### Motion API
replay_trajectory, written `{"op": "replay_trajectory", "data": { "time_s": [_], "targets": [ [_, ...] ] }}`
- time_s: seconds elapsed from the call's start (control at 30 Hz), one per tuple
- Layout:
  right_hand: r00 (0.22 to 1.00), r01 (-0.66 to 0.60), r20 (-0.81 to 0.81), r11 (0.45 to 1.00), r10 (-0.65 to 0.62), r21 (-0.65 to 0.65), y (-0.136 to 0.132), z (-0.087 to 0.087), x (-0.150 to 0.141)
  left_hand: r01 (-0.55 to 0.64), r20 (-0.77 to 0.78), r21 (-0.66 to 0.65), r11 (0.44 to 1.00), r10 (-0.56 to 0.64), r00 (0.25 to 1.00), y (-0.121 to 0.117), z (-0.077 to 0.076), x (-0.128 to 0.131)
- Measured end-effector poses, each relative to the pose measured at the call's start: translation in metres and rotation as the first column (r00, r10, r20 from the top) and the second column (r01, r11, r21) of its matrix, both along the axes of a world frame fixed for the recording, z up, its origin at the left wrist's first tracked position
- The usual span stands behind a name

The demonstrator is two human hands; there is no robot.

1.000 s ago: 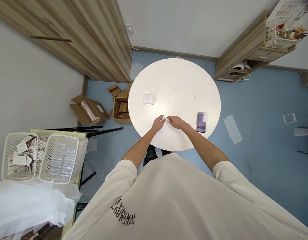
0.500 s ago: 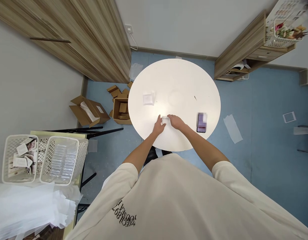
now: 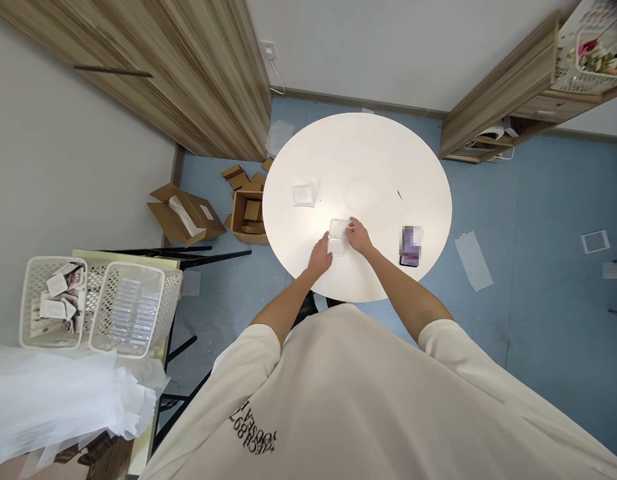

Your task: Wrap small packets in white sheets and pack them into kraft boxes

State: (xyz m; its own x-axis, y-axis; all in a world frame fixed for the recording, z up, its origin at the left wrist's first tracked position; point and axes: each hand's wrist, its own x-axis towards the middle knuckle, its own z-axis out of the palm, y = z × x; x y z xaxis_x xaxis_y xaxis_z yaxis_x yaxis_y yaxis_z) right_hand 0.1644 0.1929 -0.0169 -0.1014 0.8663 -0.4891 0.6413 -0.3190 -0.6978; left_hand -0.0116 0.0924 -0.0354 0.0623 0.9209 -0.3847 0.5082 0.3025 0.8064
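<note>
The clear plastic case (image 3: pixel 337 240) stands open at the worktop (image 3: pixel 358 147), nearer its near edge than its far edge, slightly left of middle. Its long axis runs near edge to far edge. Expect light, stiff, slippery plastic with a fragile fold; hold by side rims. My left hand (image 3: pixel 320 256) and right hand (image 3: pixel 358 236) place fingers at opposite sides; I cannot tell whether they grip.

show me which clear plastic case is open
The clear plastic case between the left hand and right hand, over the round white table: its two halves are spread apart, while the others are packed in rows in a white basket.
</note>
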Motion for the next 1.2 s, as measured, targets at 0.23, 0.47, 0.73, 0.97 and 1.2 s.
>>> {"op": "replay_trajectory", "data": {
  "time_s": [0.23, 0.47, 0.73, 0.97, 1.2],
  "targets": [
    [0.999, -0.033, -0.017, 0.999, 0.034, 0.038, -0.004, 0.012, 0.006, -0.110, 0.044, -0.059, 0.992, 0.112, 0.993, 0.000, 0.010, -0.007],
    [0.970, -0.224, -0.064, 0.961, 0.236, 0.160, -0.002, 0.030, -0.022, -0.264, -0.022, 0.064, 0.962, 0.266, 0.964, -0.013, 0.036, -0.046],
    [0.855, -0.460, -0.132, 0.851, 0.502, 0.254, -0.021, 0.058, -0.130, -0.469, -0.072, 0.181, 0.864, 0.488, 0.870, -0.053, 0.083, -0.132],
    [0.737, -0.613, -0.099, 0.723, 0.669, 0.319, -0.053, 0.082, -0.259, -0.552, -0.088, 0.311, 0.774, 0.602, 0.794, -0.107, 0.097, -0.228],
    [0.601, -0.740, -0.033, 0.571, 0.799, 0.354, -0.107, 0.098, -0.414, -0.605, -0.088, 0.414, 0.680, 0.691, 0.717, -0.172, 0.096, -0.364]
  ]
}}
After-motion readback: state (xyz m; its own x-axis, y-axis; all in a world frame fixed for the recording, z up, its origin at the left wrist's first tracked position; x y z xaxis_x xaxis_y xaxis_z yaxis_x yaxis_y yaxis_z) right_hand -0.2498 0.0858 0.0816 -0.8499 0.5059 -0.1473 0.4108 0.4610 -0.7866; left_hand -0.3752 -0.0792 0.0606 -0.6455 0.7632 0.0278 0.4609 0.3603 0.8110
